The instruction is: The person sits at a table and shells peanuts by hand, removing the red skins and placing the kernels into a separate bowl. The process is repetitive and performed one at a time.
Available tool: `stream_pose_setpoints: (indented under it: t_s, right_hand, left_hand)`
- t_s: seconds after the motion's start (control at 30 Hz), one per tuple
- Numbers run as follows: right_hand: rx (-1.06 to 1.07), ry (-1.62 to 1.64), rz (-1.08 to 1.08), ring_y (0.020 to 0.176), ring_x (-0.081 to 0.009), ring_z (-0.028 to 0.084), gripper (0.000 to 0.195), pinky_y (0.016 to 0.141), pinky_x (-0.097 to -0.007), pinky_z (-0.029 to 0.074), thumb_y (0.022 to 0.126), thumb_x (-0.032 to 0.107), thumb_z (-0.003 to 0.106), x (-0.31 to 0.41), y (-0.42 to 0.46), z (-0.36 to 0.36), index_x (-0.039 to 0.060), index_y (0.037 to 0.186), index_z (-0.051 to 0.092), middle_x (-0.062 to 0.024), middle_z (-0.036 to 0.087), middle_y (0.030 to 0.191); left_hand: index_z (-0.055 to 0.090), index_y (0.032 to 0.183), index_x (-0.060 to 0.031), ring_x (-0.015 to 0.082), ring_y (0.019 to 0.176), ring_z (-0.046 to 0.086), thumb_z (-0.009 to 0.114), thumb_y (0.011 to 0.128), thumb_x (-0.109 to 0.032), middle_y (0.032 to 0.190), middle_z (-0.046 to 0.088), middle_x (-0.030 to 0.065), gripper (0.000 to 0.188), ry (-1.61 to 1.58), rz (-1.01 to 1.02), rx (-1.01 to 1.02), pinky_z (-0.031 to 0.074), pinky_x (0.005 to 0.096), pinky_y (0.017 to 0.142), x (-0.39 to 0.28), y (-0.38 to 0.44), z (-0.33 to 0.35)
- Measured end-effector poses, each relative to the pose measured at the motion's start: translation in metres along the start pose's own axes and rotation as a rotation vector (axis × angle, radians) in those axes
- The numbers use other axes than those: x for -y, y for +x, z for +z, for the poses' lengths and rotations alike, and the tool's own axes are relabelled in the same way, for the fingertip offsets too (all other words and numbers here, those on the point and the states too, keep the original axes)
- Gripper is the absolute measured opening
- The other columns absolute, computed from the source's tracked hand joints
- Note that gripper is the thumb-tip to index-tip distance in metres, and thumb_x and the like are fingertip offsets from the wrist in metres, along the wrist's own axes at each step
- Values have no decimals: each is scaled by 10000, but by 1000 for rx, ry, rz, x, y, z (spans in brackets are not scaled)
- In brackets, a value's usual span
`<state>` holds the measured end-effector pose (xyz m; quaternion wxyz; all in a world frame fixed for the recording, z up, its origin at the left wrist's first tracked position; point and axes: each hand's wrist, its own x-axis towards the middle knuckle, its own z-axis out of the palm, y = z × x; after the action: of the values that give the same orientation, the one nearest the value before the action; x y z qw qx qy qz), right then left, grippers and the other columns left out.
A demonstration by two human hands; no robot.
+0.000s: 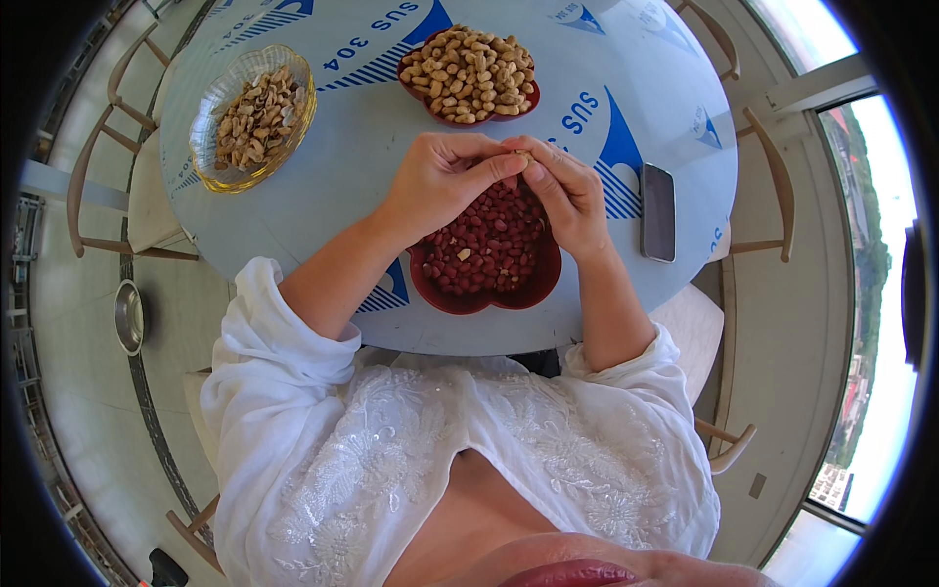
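Note:
My left hand [440,180] and my right hand [568,187] meet at the fingertips, pinching a peanut [522,155] between them; whether its shell is split I cannot tell. Just below them stands a red lobed bowl [488,299] of shelled, red-skinned peanuts [480,238], with a few pale bits among them. Beyond my hands, another red bowl [411,79] is heaped with unshelled peanuts [473,70]. To the left, a clear scalloped bowl with a golden rim [309,110] holds empty peanut shells [260,121].
A smartphone [658,213] lies near the right side of the round table [352,132], whose covering bears blue printing. Wooden chairs [777,183] stand around it. A metal bowl [130,318] is on the floor at the left.

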<state>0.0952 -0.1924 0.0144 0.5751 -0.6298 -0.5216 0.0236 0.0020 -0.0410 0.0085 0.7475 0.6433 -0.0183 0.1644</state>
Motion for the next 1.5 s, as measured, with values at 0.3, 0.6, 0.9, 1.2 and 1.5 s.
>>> stream_pose_setpoints:
  t_s: [0.3, 0.6, 0.9, 1.2, 1.5]
  right_hand:
    - [-51, 101, 92, 695, -146, 542, 219, 645, -264, 420, 932, 67, 540, -3, -4, 3, -24, 1105, 638, -72, 614, 768]
    - [-108, 616, 416, 919, -86, 567, 279, 810, -207, 440, 996, 189, 499, 2, -8, 6, 7, 1174, 612, -18, 641, 1032]
    - [-8, 142, 193, 812, -109, 580, 241, 740, -245, 473, 971, 88, 503, 0, 0, 0, 17, 1166, 626, -50, 662, 972]
    - [64, -197, -4, 735, -195, 593, 308, 670, -268, 482, 894, 5, 562, -2, 4, -5, 57, 1188, 641, -93, 613, 845]
    - [57, -195, -31, 740, -197, 606, 314, 669, -274, 488, 896, -1, 556, -3, 4, -5, 67, 1190, 643, -98, 611, 849]
  left_hand:
    - [703, 997, 14, 74, 773, 609, 666, 888, -110, 852, 695, 40, 169, 216, 116, -4, 484, 203, 693, -2, -1, 2]
    - [714, 979, -14, 89, 725, 607, 679, 874, -134, 819, 700, 63, 163, 287, 156, -46, 478, 228, 664, 1, 1, 4]
    - [694, 1008, 8, 154, 839, 622, 681, 817, 11, 870, 671, 47, 191, 455, 419, 91, 490, 252, 731, 8, 14, -20]
    - [698, 976, -27, 226, 886, 607, 721, 733, -31, 888, 656, 55, 244, 892, 779, 117, 450, 333, 799, -7, 17, -31]
    - [702, 963, -36, 221, 877, 605, 733, 723, -48, 879, 654, 56, 242, 900, 819, 120, 452, 329, 795, -8, 17, -32]
